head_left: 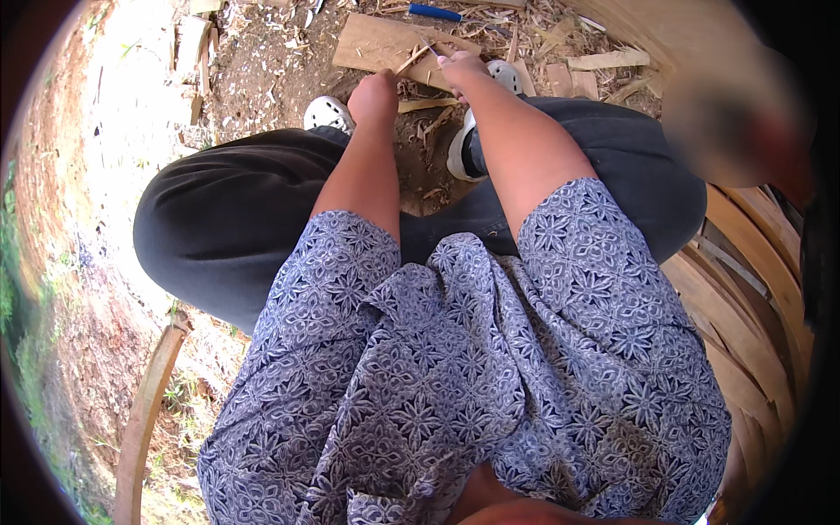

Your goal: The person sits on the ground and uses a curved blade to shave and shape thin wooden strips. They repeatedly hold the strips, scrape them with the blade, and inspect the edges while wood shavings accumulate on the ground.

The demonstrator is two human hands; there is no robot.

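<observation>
Seemingly, whittling was underway, top centre: the left hand clenched a thin stick, the right hand a likely knife; next strokes needed steady bracing.

Left side blown out; centre shaded; edges bowed, corners black.

Shows a blue, cylindrical handle near the top edge and a pale, flat wooden offcut to its right, over brown, shaving-strewn earth. Has long, tan wooden planks piled at lower right and a narrow, brown wooden beam at lower left.
</observation>
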